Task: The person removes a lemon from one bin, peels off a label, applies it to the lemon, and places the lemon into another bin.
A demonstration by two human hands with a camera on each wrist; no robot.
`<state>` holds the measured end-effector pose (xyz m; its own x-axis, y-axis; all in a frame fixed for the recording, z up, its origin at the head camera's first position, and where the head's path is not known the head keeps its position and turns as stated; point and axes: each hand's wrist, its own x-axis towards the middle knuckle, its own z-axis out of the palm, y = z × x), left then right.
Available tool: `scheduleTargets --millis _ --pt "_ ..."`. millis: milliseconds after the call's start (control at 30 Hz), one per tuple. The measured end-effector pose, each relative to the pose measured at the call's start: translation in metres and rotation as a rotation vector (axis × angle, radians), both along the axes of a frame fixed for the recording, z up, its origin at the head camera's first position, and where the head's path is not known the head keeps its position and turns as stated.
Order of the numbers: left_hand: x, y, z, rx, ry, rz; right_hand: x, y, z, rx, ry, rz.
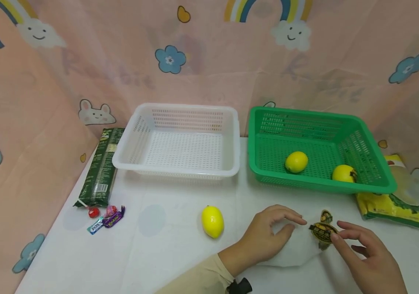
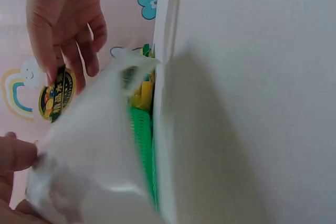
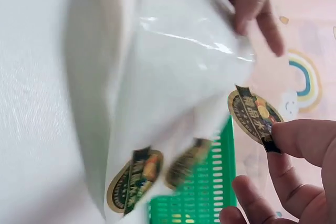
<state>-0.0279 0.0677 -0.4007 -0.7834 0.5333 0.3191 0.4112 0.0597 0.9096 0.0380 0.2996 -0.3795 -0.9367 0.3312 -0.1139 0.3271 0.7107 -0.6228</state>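
Note:
A glossy whitish sticker sheet [image 1: 297, 250] hangs from my left hand [image 1: 262, 237], its edge pinched between thumb and fingers. Two oval black-and-gold labels stay on the sheet's far corner, as the right wrist view shows. Between thumb and forefinger, my right hand [image 1: 373, 255] pinches a similar oval sticker [image 3: 255, 115], which stands off the sheet. To the left of my hands a yellow lemon [image 1: 212, 221] lies on the white table. Inside the green basket [image 1: 286, 179] are two more lemons; the right one [image 1: 341, 173] bears a dark label, while none shows on the left one [image 1: 296, 162].
A white basket [image 1: 176, 169] stands left of the green one. Beyond it lies a dark green packet [image 1: 100, 171], with several wrapped sweets [image 1: 113, 218] in front. A yellow-green packet [image 1: 389, 210] sits partly under the green basket's right end. Patterned pink cloth [image 1: 209, 81] rises behind.

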Motion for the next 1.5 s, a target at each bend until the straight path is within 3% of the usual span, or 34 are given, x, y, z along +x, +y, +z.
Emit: scheduleTargets --millis 200,267,367,500,700,800,900,1000,1133,1300,1500 --pt "0.001 0.004 -0.011 -0.416 0.093 0.014 0.0 0.003 0.001 -0.036 -0.037 -0.103" --pt "0.004 0.004 -0.011 -0.493 0.096 0.023 0.0 0.003 0.001 -0.049 -0.056 -0.113" --pt "0.006 0.001 -0.007 -0.517 0.103 0.047 -0.001 0.001 0.0 -0.064 -0.054 -0.12" --pt "0.007 -0.015 0.009 -0.521 0.179 0.123 0.0 -0.001 -0.002 -0.076 -0.028 -0.125" --pt "0.006 -0.065 0.03 -0.537 0.258 0.339 -0.002 -0.005 -0.004 -0.123 0.0 -0.094" --pt "0.006 -0.094 0.032 -0.571 0.215 0.433 -0.004 -0.005 -0.005 -0.157 0.007 -0.052" --pt "0.007 -0.118 0.027 -0.631 0.103 0.488 -0.005 -0.007 -0.005 -0.206 -0.006 -0.018" --pt "0.009 -0.135 0.02 -0.667 -0.044 0.505 -0.007 -0.011 -0.004 -0.223 -0.032 0.019" --pt "0.01 -0.143 0.011 -0.612 -0.181 0.496 -0.013 -0.017 -0.002 -0.184 -0.075 0.054" --pt "0.009 -0.14 0.003 -0.513 -0.225 0.48 -0.018 -0.023 -0.002 -0.175 -0.118 0.08" --pt "0.012 -0.134 -0.002 -0.493 -0.239 0.457 -0.019 -0.029 -0.009 -0.19 -0.109 0.109"
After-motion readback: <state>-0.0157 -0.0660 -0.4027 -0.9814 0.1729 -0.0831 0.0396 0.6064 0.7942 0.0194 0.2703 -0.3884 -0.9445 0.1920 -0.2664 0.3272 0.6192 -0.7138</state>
